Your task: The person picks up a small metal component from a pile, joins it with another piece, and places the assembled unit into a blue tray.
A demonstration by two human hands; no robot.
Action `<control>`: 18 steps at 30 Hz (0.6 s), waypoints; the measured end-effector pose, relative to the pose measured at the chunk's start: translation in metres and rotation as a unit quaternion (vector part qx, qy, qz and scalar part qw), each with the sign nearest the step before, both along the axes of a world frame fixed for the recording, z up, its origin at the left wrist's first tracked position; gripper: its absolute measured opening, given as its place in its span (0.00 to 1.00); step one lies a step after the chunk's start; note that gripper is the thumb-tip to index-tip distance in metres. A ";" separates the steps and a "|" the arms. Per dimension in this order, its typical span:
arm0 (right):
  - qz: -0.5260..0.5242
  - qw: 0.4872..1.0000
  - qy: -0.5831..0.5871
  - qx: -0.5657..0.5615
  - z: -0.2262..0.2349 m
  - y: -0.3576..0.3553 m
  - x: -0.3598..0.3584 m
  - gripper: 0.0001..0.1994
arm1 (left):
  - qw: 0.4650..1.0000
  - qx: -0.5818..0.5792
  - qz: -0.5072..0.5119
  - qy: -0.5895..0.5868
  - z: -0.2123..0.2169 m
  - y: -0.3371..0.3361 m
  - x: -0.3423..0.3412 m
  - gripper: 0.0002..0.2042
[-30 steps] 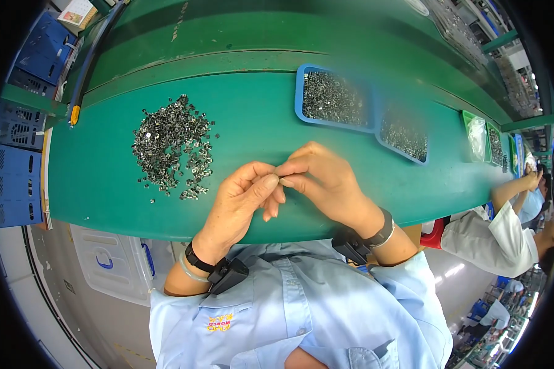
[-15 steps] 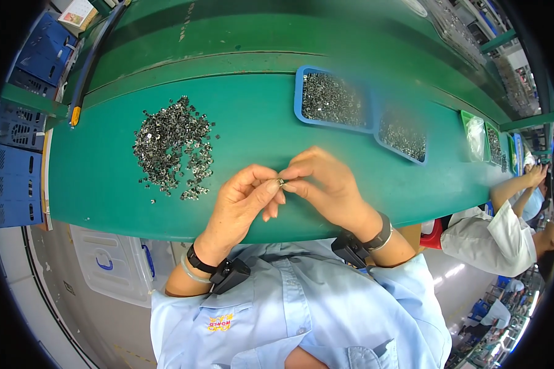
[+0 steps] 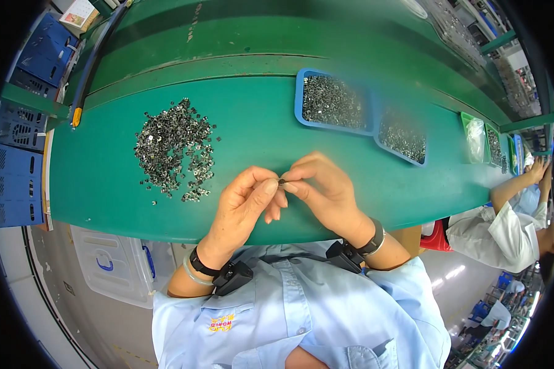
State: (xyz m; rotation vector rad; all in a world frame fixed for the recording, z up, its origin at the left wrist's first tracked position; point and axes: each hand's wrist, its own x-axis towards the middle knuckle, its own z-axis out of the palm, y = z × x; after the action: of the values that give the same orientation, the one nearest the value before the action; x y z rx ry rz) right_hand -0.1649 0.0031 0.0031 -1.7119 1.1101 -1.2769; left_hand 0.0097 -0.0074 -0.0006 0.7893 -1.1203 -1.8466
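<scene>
Thumb and forefinger of my left hand (image 3: 247, 200) pinch a small dark metal part (image 3: 281, 181) from one side. My right hand (image 3: 324, 186) grips the same part from the other side, so the fingertips of both hands nearly meet. Most of the part is covered by fingertips, and its exact kind is too small to make out. To the left of my hands lies a loose pile of small black and silver metal parts (image 3: 172, 144). Beyond my right hand stands a blue tray (image 3: 299, 98) filled with many small metal pieces.
A second blue tray (image 3: 400, 155) of small pieces adjoins the first on the green worktable (image 3: 117, 209). Green trays (image 3: 468, 132) stand at the far right, near a co-worker in a white top (image 3: 495, 237). A lidded clear box (image 3: 108, 261) sits below the left edge; blue crates (image 3: 15, 184) are stacked left.
Both hands stay together over the table, still pinching the small part. The part looks darker now, as if turned slightly. The co-worker's arms at the right have shifted a little.
</scene>
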 end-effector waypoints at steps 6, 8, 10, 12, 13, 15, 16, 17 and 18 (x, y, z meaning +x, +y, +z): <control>0.011 0.999 0.031 -0.014 0.003 0.001 0.000 0.07 | 0.998 0.041 -0.037 0.011 -0.003 -0.003 0.004 0.10; 0.002 0.998 0.049 -0.041 0.005 0.002 0.002 0.08 | 0.997 0.063 -0.044 0.026 -0.004 -0.002 0.004 0.11; 0.003 0.998 0.047 -0.037 0.004 0.002 0.002 0.08 | 0.995 0.082 -0.035 0.041 -0.004 -0.001 0.003 0.11; 0.005 0.999 0.045 -0.030 0.002 0.002 0.003 0.08 | 0.994 0.091 -0.030 0.049 -0.004 0.000 0.002 0.11; 0.006 0.999 0.045 -0.031 0.003 0.002 0.003 0.08 | 0.993 0.098 -0.029 0.055 -0.004 0.000 0.002 0.11; 0.004 0.998 0.050 -0.043 0.004 0.003 0.005 0.08 | 0.991 0.111 -0.028 0.069 -0.005 0.000 0.002 0.12; 0.002 0.997 0.054 -0.049 0.004 0.003 0.005 0.08 | 0.991 0.111 -0.028 0.069 -0.005 0.000 0.001 0.12; 0.002 0.997 0.054 -0.049 0.005 0.003 0.006 0.08 | 0.993 0.102 -0.022 0.054 -0.004 0.001 0.001 0.12; -0.002 0.997 0.058 -0.041 0.005 0.003 0.006 0.08 | 0.995 0.094 -0.015 0.039 -0.004 0.002 0.000 0.12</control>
State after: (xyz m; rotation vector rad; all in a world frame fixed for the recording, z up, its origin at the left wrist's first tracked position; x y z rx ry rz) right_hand -0.1586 0.0063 0.0085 -1.8657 1.1420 -1.2548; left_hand 0.0096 -0.0056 -0.0044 0.8022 -0.9236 -2.0111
